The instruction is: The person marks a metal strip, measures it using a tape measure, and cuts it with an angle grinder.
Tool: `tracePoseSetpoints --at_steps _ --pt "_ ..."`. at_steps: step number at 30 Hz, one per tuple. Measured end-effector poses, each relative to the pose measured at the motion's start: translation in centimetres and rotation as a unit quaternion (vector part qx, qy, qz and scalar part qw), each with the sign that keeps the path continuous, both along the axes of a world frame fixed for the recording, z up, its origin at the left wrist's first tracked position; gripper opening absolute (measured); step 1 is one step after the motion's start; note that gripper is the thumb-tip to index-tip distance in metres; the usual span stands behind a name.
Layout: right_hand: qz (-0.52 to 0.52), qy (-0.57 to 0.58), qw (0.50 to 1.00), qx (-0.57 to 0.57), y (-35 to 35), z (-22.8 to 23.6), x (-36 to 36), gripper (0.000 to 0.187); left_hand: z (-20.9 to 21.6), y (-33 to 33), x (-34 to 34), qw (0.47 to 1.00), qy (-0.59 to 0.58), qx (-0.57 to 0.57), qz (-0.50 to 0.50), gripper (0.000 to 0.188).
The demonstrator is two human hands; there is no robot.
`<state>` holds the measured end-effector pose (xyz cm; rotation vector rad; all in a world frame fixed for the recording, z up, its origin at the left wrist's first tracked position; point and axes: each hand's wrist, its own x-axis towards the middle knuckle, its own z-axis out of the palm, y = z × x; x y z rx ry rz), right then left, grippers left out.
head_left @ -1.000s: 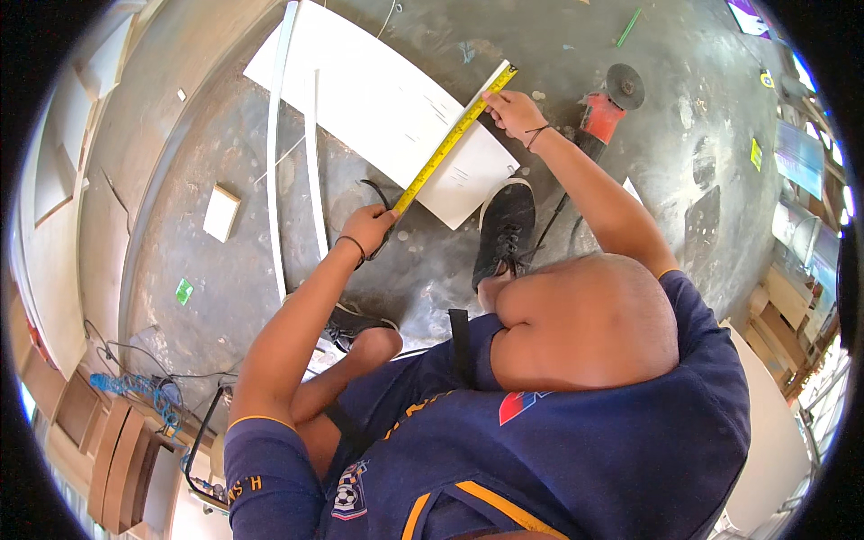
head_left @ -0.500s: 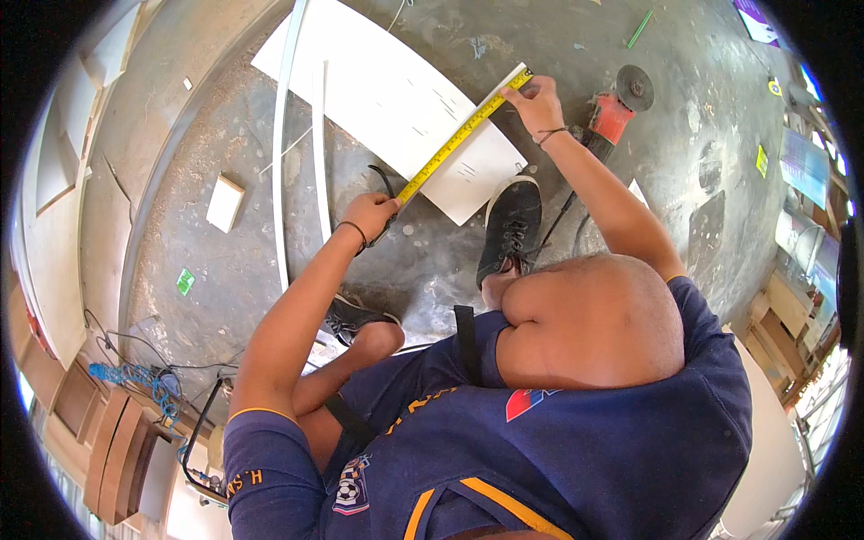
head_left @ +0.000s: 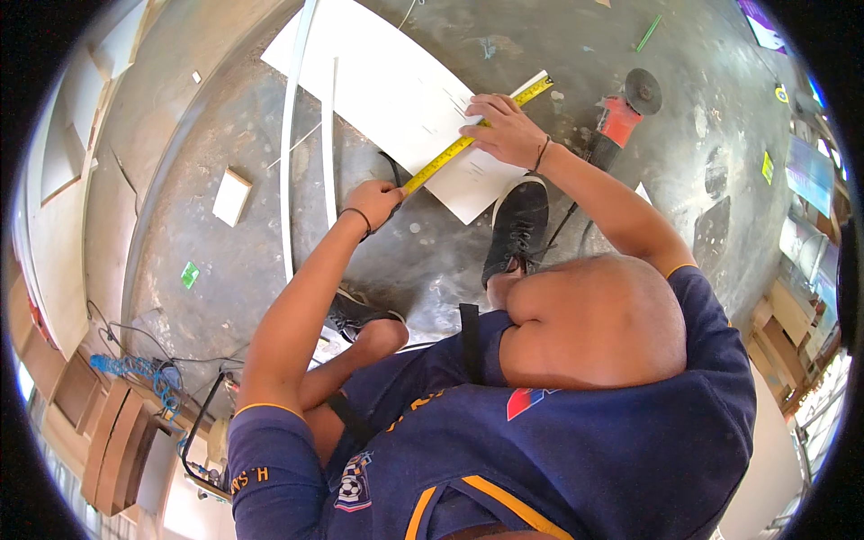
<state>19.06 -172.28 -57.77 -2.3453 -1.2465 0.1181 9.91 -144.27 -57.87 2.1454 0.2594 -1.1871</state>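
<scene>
A wide white board (head_left: 378,72) with dark pencil-like marks lies on the floor ahead of my feet. A yellow tape measure (head_left: 434,169) stretches across its near part, from lower left to upper right. Its lower left end is closed in my left hand (head_left: 373,203), which hides the case. My right hand (head_left: 509,135) lies over the tape with fingers stretched out toward the board; the palm covers part of the tape. Past that hand, the tape's free end and a narrow white strip's tip (head_left: 543,74) stick out beyond the board.
A red angle grinder (head_left: 619,121) lies to the right of the board, its cord running toward my shoe (head_left: 520,220). Two long white strips (head_left: 290,162) stand left of my hand. Farther left lie a small white block (head_left: 231,196) and a blue coiled hose (head_left: 135,369).
My right hand has let go of the tape's far end and slid down left along it, fingers now spread over the tape. My left hand still holds the near end.
</scene>
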Motion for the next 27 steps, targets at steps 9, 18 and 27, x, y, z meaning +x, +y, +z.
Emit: tracePoseSetpoints --at_steps 9,18,27 --pt "-0.011 0.020 1.000 0.021 -0.8 -0.3 1.0 0.033 -0.9 1.7 -0.7 0.998 0.032 -0.034 0.041 0.044" --pt "-0.024 0.032 0.999 0.012 -0.6 0.0 0.9 0.033 -1.8 1.3 -1.4 0.995 0.058 -0.082 0.018 0.035" --pt "-0.032 0.051 0.998 0.005 -0.4 0.1 1.0 0.034 -1.0 1.2 -1.2 0.995 0.027 -0.093 0.005 0.035"
